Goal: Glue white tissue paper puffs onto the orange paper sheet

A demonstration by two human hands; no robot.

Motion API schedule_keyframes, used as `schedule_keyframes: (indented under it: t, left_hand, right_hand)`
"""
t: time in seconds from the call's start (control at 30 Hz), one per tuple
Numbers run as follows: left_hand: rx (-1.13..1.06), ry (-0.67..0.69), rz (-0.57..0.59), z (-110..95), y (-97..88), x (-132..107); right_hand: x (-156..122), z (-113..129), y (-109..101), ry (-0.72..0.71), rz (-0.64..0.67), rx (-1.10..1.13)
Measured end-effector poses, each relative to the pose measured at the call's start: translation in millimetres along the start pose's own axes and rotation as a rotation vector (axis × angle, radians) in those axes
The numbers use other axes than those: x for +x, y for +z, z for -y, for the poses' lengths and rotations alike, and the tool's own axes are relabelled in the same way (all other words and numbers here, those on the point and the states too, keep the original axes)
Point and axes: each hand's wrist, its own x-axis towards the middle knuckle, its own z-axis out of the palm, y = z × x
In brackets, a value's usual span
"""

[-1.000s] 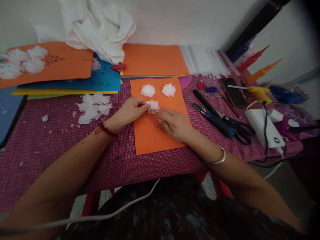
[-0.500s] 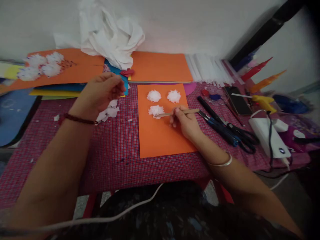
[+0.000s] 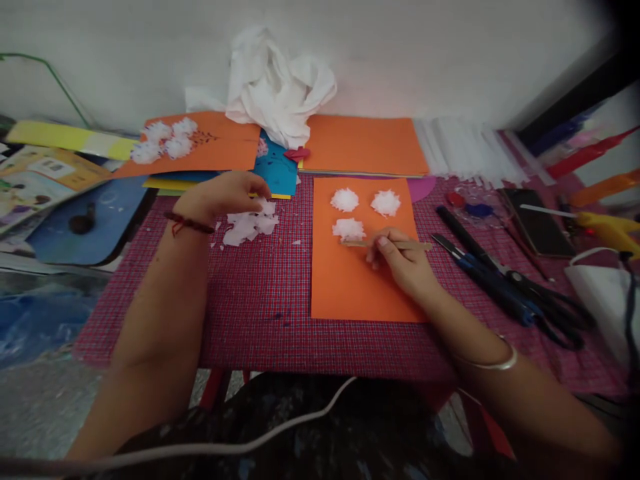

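Observation:
My right hand [image 3: 403, 261] grips a thin, flat wooden stick [image 3: 356, 243]. The stick's tip lies at the lower edge of a white tuft of paper [image 3: 349, 229] on an orange sheet [image 3: 360, 290]. Two more fluffy paper tufts, a left one [image 3: 345, 199] and a right one [image 3: 385, 203], stand higher up on that sheet. Over a heap of small white paper pieces [image 3: 245, 229] hovers my left hand [image 3: 233, 191], its fingers stretched forward and bent down, apparently holding nothing. Whether its fingertips touch the pieces I cannot tell.
Scissors [image 3: 545, 293] and a blue-handled cutter [image 3: 490, 280] lie to the right, near a phone [image 3: 535, 223] and a yellow glue gun [image 3: 613, 230]. Behind are crumpled white tissue [image 3: 280, 87], stacked orange sheets [image 3: 365, 143], white strips [image 3: 465, 150] and an orange card with white tufts [image 3: 230, 143].
My left hand has come down from its raised spot to the heap of paper pieces, its fingers unfolding. My right hand keeps the stick at the lower tuft. The view has swung left.

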Motion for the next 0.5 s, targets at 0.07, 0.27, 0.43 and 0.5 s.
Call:
schedule_keyframes:
  t: [0.07,0.27,0.43,0.5]
  left_hand:
    - [0.080,0.060,0.032,2.3,6.3,7.5]
    - [0.071,0.110,0.007,6.5,-0.5,0.9]
    - [0.068,0.198,-0.078,-12.8,-3.2,-17.4]
    - [0.135,0.157,-0.055,-21.7,5.5,-19.5]
  right_hand:
    - [0.0,0.6,0.1,0.012,0.005,-0.003]
    - [0.8,1.2,-0.3,0.032,0.005,-0.003]
    - [0.4,-0.3,-0.7,0.025,0.001,0.014]
    - [0.3,-0.6,-0.4,0.025,0.003,0.020]
